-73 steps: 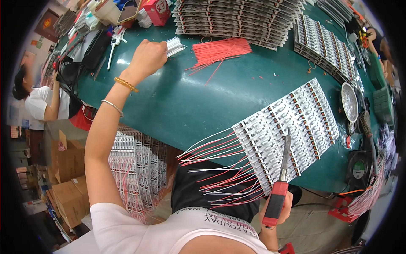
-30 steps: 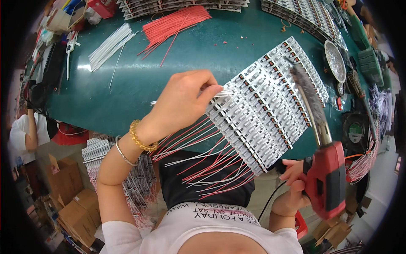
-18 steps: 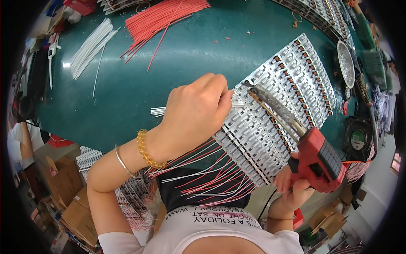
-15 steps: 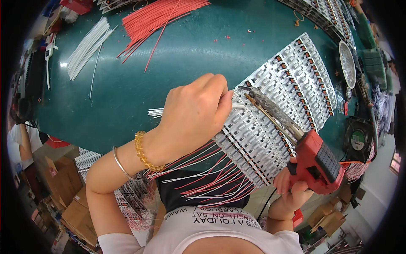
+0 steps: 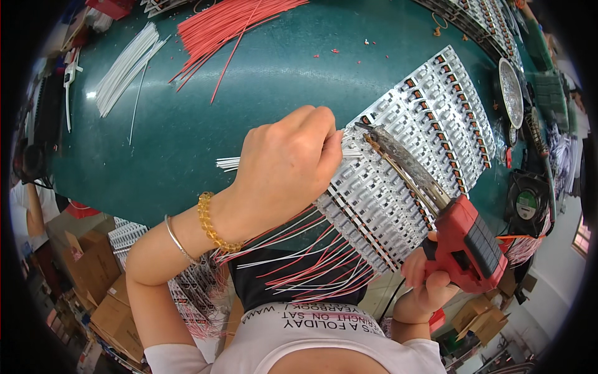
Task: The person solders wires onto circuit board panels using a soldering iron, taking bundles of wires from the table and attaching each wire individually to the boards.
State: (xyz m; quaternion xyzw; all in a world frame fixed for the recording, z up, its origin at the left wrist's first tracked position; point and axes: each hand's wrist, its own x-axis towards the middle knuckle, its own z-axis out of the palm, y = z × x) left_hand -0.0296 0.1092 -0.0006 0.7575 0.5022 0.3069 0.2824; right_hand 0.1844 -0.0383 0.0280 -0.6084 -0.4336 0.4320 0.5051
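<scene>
My left hand (image 5: 288,156) is closed around a small bundle of white wires (image 5: 228,164). Their back ends stick out to the left of the fist, and their front ends reach over the edge of a silvery panel of small circuit boards (image 5: 405,181). My right hand (image 5: 428,277) grips a red and black soldering gun (image 5: 467,246) from below. The gun's dark tip points up and left, close to the panel's upper left edge near the wire ends. Whether the tip touches the board I cannot tell. Red and white wires (image 5: 317,268) trail from the panel's near left edge toward me.
On the green table (image 5: 174,162) lie a pile of red wires (image 5: 224,31) and a smaller pile of white wires (image 5: 128,68). To the right are a round metal dish (image 5: 511,93) and a black fan (image 5: 527,204). More board panels (image 5: 476,25) stand at the far right.
The soldering gun has shifted very slightly, with its tip a little up and right and its body slightly lower. My left hand stays on the white wires almost unmoved.
</scene>
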